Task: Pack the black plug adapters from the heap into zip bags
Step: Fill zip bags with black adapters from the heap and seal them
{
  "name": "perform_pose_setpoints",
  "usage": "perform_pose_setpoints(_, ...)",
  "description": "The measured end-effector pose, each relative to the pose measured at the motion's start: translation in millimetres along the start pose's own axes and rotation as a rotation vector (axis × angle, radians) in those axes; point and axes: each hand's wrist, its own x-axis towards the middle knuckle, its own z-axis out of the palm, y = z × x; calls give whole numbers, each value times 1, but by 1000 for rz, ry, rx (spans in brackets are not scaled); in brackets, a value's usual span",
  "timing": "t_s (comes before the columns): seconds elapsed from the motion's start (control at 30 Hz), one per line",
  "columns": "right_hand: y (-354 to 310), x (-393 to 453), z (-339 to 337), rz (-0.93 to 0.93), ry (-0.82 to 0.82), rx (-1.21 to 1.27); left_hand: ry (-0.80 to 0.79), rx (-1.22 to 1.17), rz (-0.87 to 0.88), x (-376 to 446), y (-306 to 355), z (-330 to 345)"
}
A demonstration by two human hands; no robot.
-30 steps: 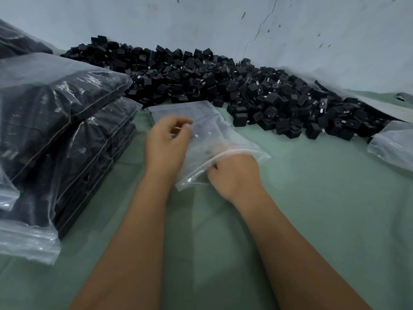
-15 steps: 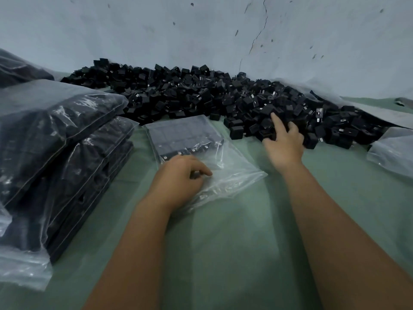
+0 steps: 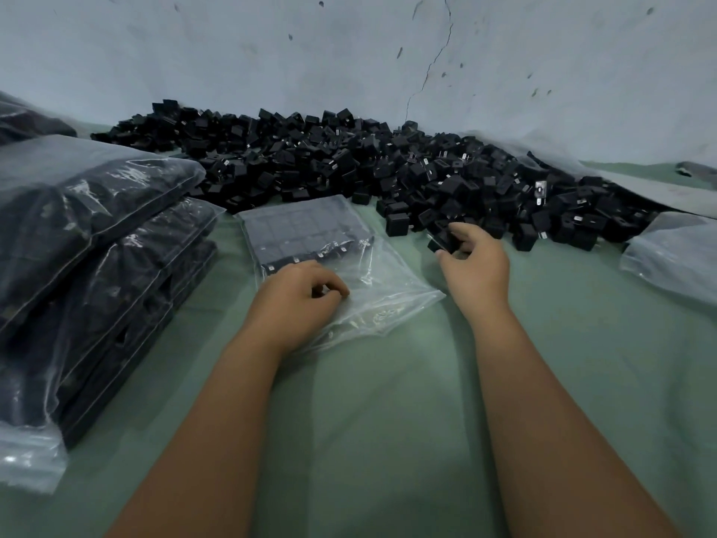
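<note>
right hand (image 3: 475,266) has drawn back from heap (image 3: 349,161), gripping adapters (image 3: 444,238).

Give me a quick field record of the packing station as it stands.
heap: black plug adapters piled along the wall
open bag: zip bag flat on the table, partly filled with rows of adapters
left hand: fingers curled on the bag's near edge
right hand: gripping an adapter at the heap's edge
finished: filled bags stacked at left

left hand (image 3: 298,293) pinches zip bag (image 3: 349,266) | right hand (image 3: 475,262) grips adapter (image 3: 442,238)
</note>
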Motion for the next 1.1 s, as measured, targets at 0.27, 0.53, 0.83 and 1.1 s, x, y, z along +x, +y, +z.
perform_pose_setpoints(0.27,-22,-46,-3,-155,119,-60,-71,-27,118,-18,19,-8)
perform_pose_setpoints(0.53,-67,-96,29,-317,59,-164,-97,171,129,-28,35,7)
perform_pose_setpoints(0.83,-68,-114,15,-192,-68,202,31,-109,-7,-27,27,7)
perform_pose_setpoints(1.1,-71,-115,20,-118,-123,135,209,-223,-130,-23,26,8)
